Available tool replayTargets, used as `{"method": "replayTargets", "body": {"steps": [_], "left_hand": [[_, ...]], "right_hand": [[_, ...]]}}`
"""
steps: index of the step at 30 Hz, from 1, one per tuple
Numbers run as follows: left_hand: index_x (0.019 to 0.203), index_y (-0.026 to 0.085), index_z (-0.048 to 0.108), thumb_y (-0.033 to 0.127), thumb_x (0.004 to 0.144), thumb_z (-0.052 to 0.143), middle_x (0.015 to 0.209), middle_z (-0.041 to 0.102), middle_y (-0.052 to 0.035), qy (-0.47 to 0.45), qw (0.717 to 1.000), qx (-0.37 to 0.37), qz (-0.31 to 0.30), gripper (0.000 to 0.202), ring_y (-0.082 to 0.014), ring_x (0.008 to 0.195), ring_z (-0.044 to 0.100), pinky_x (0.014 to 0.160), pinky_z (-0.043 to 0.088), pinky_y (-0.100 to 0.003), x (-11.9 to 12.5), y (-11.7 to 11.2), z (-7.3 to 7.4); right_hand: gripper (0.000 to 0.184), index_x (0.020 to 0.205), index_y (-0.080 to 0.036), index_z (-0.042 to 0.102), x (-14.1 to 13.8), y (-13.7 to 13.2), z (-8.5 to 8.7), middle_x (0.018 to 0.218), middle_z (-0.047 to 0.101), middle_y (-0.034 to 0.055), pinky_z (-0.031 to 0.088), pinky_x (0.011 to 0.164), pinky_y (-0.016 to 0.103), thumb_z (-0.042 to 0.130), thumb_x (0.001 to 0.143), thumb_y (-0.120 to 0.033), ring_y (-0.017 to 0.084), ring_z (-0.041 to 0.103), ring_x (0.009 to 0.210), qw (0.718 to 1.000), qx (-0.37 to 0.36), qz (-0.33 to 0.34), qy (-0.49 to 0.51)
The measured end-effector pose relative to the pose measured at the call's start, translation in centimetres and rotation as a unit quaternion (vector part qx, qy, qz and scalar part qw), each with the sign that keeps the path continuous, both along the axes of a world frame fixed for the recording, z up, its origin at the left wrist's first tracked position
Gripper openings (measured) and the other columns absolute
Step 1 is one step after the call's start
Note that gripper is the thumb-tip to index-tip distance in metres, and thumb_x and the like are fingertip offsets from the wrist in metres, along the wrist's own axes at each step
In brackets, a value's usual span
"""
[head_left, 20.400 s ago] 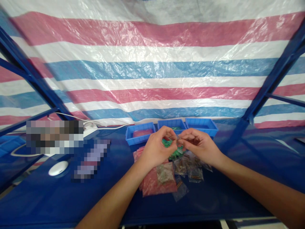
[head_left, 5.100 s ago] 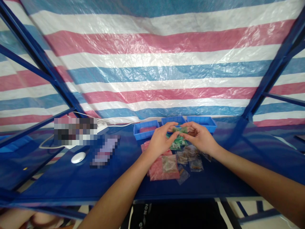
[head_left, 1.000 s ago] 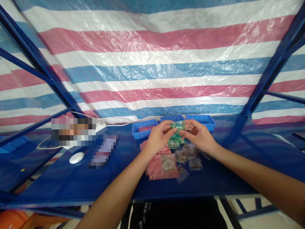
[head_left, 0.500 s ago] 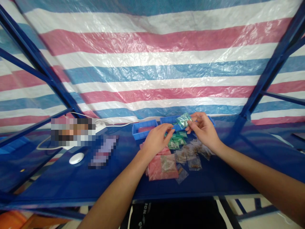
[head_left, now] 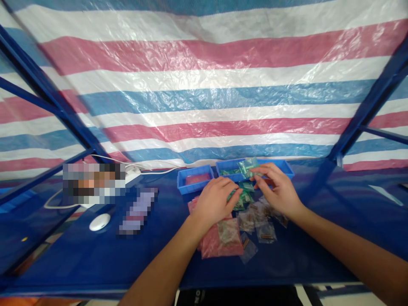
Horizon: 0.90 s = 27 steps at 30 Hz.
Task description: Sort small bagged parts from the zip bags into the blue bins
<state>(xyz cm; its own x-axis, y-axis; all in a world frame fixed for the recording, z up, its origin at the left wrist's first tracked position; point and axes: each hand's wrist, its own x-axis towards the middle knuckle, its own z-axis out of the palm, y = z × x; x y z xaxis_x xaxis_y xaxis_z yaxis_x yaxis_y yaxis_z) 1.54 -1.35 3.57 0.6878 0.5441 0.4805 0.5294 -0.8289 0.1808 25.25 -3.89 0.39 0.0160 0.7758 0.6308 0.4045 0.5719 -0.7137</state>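
A small green see-through bag (head_left: 247,166) is pinched between the thumb and fingers of my right hand (head_left: 278,190). The bag is raised over the front rim of a long blue bin (head_left: 276,164), where more green bags lie. Palm down, my left hand (head_left: 216,199) rests over the near pile, its thumb and fingers apart at the edge of the green bags (head_left: 245,197). Beneath and in front of that hand lie pink bags (head_left: 219,244). Clear little bags with brownish pieces inside (head_left: 255,216) spread out below my right hand.
To the left stands a shorter blue bin (head_left: 195,188) with something pink inside. A white round object (head_left: 100,222), a blurred-out purple item (head_left: 138,211) and white cables (head_left: 159,171) lie further left. A striped sheet (head_left: 204,102) hangs behind the blue table (head_left: 153,259).
My left hand has moved onto the edge of the green bags. The right hand still holds its green bag, now a little lower. The whole view has shifted slightly.
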Motion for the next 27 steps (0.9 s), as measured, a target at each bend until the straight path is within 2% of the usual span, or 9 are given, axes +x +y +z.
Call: {"method": "replayTargets", "body": {"steps": [2, 7, 14, 19, 23, 27], "left_hand": [[0.108, 0.020, 0.072, 0.037, 0.108, 0.048, 0.105, 0.074, -0.0096, 0.001, 1.000, -0.007, 0.003, 0.030, -0.0241, 0.101, 0.067, 0.094, 0.051, -0.040, 0.0, -0.1, 0.2], [0.104, 0.020, 0.072, 0.037, 0.108, 0.047, 0.104, 0.074, -0.0099, 0.003, 1.000, -0.012, 0.005, 0.031, -0.0245, 0.099, 0.067, 0.092, 0.050, -0.040, -0.1, -0.1, 0.5], [0.103, 0.020, 0.073, 0.037, 0.108, 0.049, 0.101, 0.073, -0.0095, -0.006, 1.000, -0.019, 0.006, 0.030, -0.0238, 0.096, 0.067, 0.090, 0.051, -0.038, -0.2, 0.7, -0.5], [0.101, 0.019, 0.074, 0.036, 0.108, 0.047, 0.097, 0.073, -0.0084, -0.007, 1.000, -0.028, 0.004, 0.033, -0.0223, 0.094, 0.068, 0.089, 0.052, -0.035, -0.6, 1.4, -1.1], [0.101, 0.020, 0.074, 0.036, 0.108, 0.048, 0.096, 0.073, -0.0085, -0.010, 1.000, -0.025, 0.000, 0.032, -0.0223, 0.094, 0.069, 0.088, 0.053, -0.034, -0.6, 1.5, -1.2], [0.101, 0.021, 0.075, 0.038, 0.107, 0.049, 0.096, 0.073, -0.0087, -0.009, 1.000, -0.024, -0.004, 0.031, -0.0227, 0.094, 0.070, 0.088, 0.053, -0.034, -0.5, 1.6, -1.6]], "right_hand": [[0.028, 0.127, -0.033, 0.071, -0.1, -0.2, 0.2, 0.122, 0.062, 0.0124, 0.068, 0.069, 0.044, 0.061, 0.102, -0.040, 0.027, 0.072, 0.091, 0.999, -0.001, -0.008, -0.038], [0.032, 0.132, -0.035, 0.068, -0.1, -0.2, 0.4, 0.125, 0.061, 0.0138, 0.061, 0.051, 0.038, 0.060, 0.101, -0.040, 0.025, 0.070, 0.079, 0.997, -0.021, -0.022, -0.077], [0.038, 0.138, -0.035, 0.065, -0.2, -0.8, 0.9, 0.130, 0.058, 0.0145, 0.051, 0.039, 0.030, 0.060, 0.102, -0.040, 0.025, 0.071, 0.079, 0.995, -0.028, -0.019, -0.094], [0.044, 0.145, -0.036, 0.060, -0.3, -0.9, 0.8, 0.134, 0.056, 0.0149, 0.055, 0.042, 0.032, 0.061, 0.101, -0.040, 0.026, 0.070, 0.083, 0.995, -0.009, -0.010, -0.102], [0.046, 0.147, -0.036, 0.058, -0.2, -0.4, 0.2, 0.131, 0.057, 0.0148, 0.053, 0.041, 0.030, 0.060, 0.101, -0.041, 0.026, 0.069, 0.085, 0.993, -0.003, 0.002, -0.118], [0.046, 0.148, -0.034, 0.057, 0.1, 0.0, -0.2, 0.128, 0.056, 0.0142, 0.060, 0.052, 0.036, 0.058, 0.102, -0.040, 0.025, 0.069, 0.086, 0.992, 0.007, 0.009, -0.129]]}}
